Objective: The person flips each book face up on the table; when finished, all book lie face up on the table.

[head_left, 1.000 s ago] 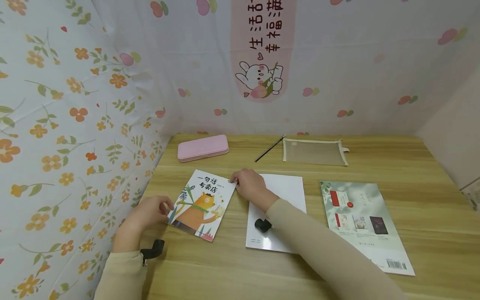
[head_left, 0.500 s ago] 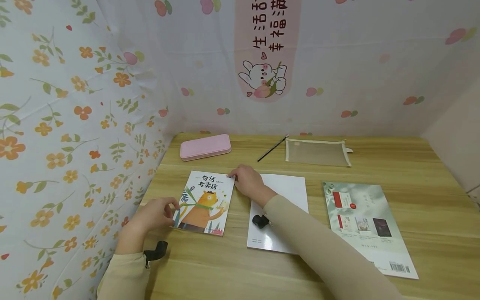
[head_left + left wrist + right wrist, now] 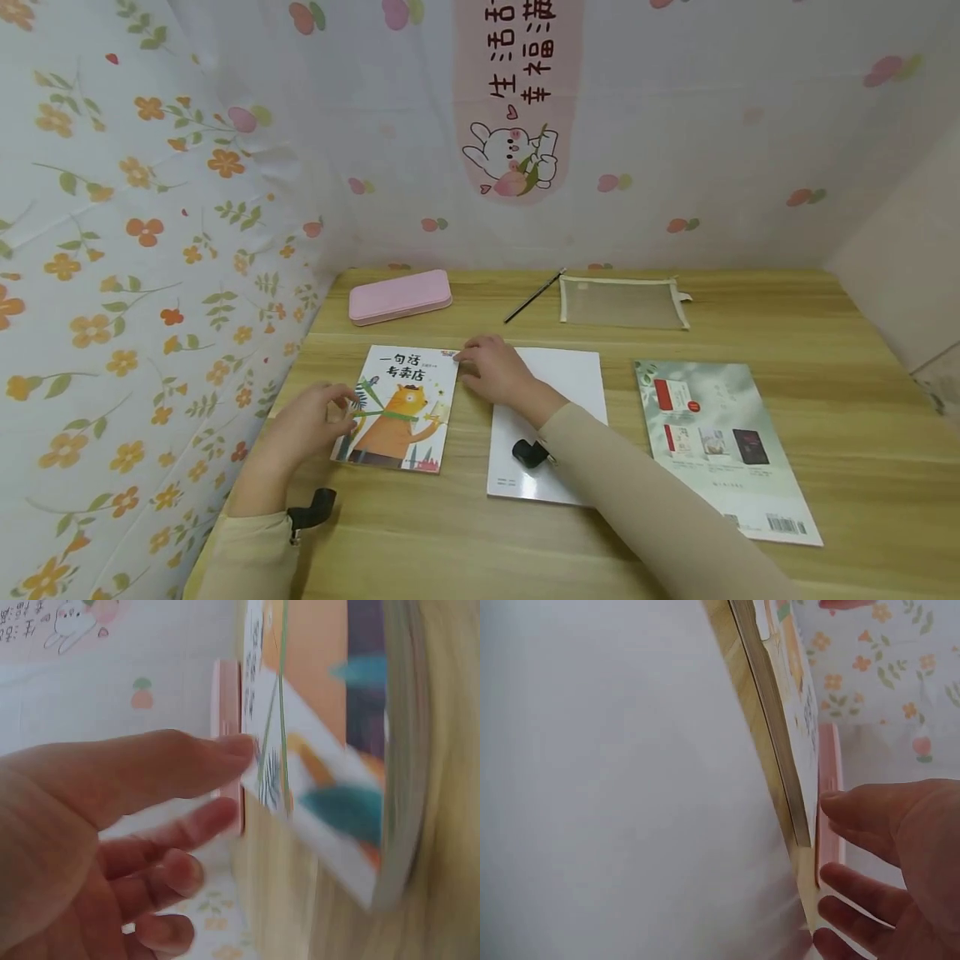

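A picture book (image 3: 399, 429) with a bear on its cover lies flat on the wooden table, nearly square to the table's far edge. At its left edge is my left hand (image 3: 311, 425); the left wrist view shows the thumb and fingers apart with nothing gripped, the thumb overlapping the cover. My right hand (image 3: 497, 371) hovers by the book's upper right corner, its fingers loosely bent and holding nothing, as the right wrist view shows. Under my right forearm lies a white book (image 3: 573, 379), partly hidden by the arm and sleeve.
A pale green book (image 3: 716, 417) lies to the right, with a barcode at its lower corner. Along the back are a pink pencil case (image 3: 401, 296), a dark pencil (image 3: 534, 296) and a mesh zip pouch (image 3: 622, 302). Floral cloth (image 3: 135, 292) hangs at the left.
The bear picture book has turned counterclockwise from its slant to lie straighter. Both hands, earlier holding it at its edge and corner, have loosened from it.
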`<action>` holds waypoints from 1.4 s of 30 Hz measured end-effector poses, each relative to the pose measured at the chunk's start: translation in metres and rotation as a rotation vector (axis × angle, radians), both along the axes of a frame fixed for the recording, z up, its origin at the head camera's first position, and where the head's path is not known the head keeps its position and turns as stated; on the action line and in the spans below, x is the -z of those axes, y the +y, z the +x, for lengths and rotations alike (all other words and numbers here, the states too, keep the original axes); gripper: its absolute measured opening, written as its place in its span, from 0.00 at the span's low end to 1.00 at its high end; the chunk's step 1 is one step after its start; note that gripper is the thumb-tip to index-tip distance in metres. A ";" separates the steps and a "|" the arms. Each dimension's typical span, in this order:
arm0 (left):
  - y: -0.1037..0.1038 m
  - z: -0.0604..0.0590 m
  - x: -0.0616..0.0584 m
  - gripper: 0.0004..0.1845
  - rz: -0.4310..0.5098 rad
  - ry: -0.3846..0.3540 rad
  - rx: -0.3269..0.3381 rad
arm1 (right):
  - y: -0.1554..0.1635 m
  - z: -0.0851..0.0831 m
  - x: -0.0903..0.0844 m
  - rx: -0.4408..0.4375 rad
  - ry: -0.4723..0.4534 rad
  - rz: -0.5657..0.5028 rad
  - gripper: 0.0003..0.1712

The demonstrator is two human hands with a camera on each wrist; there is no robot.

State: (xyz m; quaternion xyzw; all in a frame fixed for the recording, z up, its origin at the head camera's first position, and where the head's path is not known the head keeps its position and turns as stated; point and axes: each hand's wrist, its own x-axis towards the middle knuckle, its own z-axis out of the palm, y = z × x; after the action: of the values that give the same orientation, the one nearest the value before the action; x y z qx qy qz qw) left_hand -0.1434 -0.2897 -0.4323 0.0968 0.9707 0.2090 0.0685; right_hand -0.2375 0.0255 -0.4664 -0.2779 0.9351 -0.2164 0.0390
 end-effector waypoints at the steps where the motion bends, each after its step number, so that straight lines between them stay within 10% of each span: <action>1: 0.003 -0.002 0.001 0.15 -0.009 0.037 -0.004 | 0.004 0.002 -0.001 -0.003 0.008 -0.005 0.20; 14: 0.053 -0.020 0.002 0.13 0.056 0.042 0.095 | 0.062 0.017 -0.012 0.109 -0.027 -0.003 0.21; 42: 0.134 -0.011 0.012 0.14 0.063 -0.021 0.311 | 0.168 0.026 -0.002 0.289 -0.050 -0.057 0.28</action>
State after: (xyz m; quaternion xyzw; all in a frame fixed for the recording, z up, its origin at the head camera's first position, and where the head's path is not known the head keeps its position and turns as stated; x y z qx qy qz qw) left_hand -0.1542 -0.1562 -0.4447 0.2456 0.9362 0.2274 0.1073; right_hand -0.2112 0.1930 -0.4646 -0.1356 0.9577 -0.2530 0.0229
